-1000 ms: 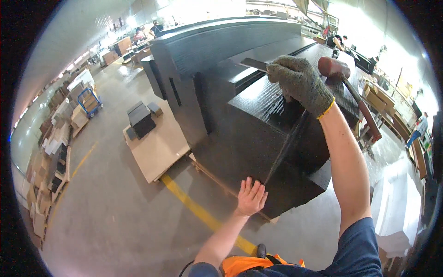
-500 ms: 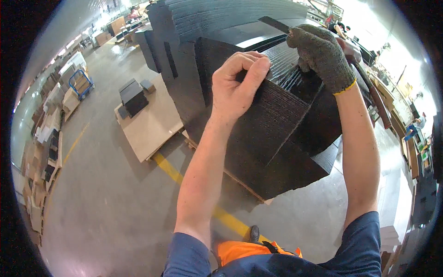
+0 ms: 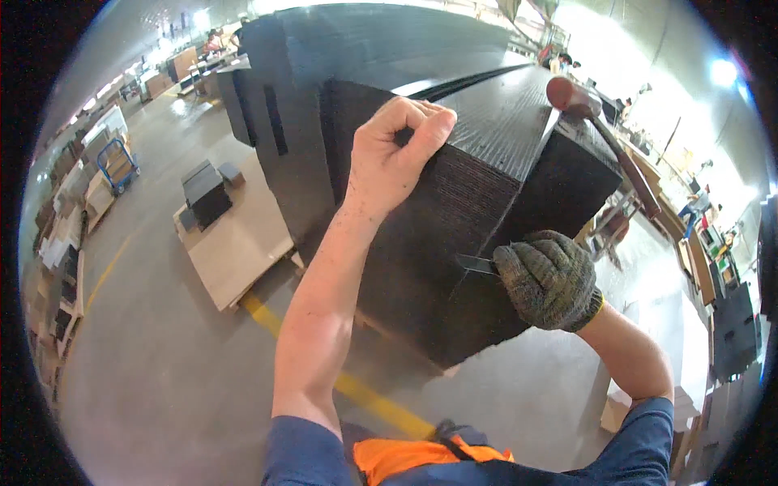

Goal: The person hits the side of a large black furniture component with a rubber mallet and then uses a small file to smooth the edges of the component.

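Note:
A large stack of black panels [image 3: 478, 105] with grooved, wood-like tops stands in front of me. My left hand [image 3: 397, 146], bare, is closed in a pinch at the upper edge of its near block; whatever its fingertips hold is hidden. My right hand [image 3: 547, 279], in a dark grey knit glove, is closed around a flat metal blade [image 3: 476, 264]. The blade points left, its tip at the seam on the stack's near side. Its handle, if any, is hidden in the glove. A mallet [image 3: 571, 95] with a dark handle rests at the stack's right side.
At the left a low pallet with a tan board [image 3: 243, 251] bears several small black blocks [image 3: 207, 190]. Farther left stand a blue cart [image 3: 119, 162] and piles of boards. A yellow line [image 3: 381, 401] crosses the grey floor. White sheets are stacked at the right.
My right hand has come down with the blade from the stack's top to its near side. My left hand stays at the same panel edge. The view has shifted slightly.

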Demonstrator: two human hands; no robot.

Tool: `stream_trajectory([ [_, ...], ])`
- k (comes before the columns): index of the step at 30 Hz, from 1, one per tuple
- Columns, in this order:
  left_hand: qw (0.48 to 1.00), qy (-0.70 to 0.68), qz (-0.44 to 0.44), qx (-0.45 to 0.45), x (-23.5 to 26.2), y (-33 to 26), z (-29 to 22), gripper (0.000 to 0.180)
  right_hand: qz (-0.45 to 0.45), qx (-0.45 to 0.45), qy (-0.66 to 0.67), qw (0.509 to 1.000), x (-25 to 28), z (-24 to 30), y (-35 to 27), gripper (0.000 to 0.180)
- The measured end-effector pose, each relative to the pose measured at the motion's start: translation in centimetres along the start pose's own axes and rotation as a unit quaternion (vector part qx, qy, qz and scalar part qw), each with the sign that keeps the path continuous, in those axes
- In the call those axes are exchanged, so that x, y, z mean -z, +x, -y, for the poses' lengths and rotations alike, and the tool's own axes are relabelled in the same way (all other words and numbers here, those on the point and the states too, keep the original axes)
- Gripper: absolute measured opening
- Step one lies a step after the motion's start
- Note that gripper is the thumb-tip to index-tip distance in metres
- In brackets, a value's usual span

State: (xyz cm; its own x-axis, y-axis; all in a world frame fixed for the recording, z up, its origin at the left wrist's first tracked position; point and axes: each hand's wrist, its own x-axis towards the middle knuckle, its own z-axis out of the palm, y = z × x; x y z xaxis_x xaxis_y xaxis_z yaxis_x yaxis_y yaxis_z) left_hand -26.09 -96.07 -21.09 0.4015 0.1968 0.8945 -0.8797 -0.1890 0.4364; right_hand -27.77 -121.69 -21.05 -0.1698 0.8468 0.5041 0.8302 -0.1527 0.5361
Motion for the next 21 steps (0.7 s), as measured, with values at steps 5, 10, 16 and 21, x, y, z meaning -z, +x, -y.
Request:
stream_trajectory([
  [5, 1.000, 0.017, 0.014, 0.012, 0.3, 0.0, 0.1, 0.020, 0.057, 0.005, -0.107, 0.993, -0.5, 0.5, -0.8, 0.046],
  [10, 0.998, 0.052, 0.031, 0.005, 0.7, 0.2, 0.2, 0.023, 0.083, 0.009, -0.194, 0.978, -1.3, 1.5, -1.7, 0.051],
  [16, 0.998, 0.064, 0.014, -0.011, 0.9, -0.1, 1.0, 0.022, 0.110, 0.005, -0.183, 0.977, -3.0, 2.3, -1.8, 0.048],
  [21, 0.998, 0.065, 0.010, -0.025, 0.0, 0.0, 0.7, 0.026, 0.131, 0.082, -0.064, 0.986, -10.8, 6.7, -7.7, 0.034],
])
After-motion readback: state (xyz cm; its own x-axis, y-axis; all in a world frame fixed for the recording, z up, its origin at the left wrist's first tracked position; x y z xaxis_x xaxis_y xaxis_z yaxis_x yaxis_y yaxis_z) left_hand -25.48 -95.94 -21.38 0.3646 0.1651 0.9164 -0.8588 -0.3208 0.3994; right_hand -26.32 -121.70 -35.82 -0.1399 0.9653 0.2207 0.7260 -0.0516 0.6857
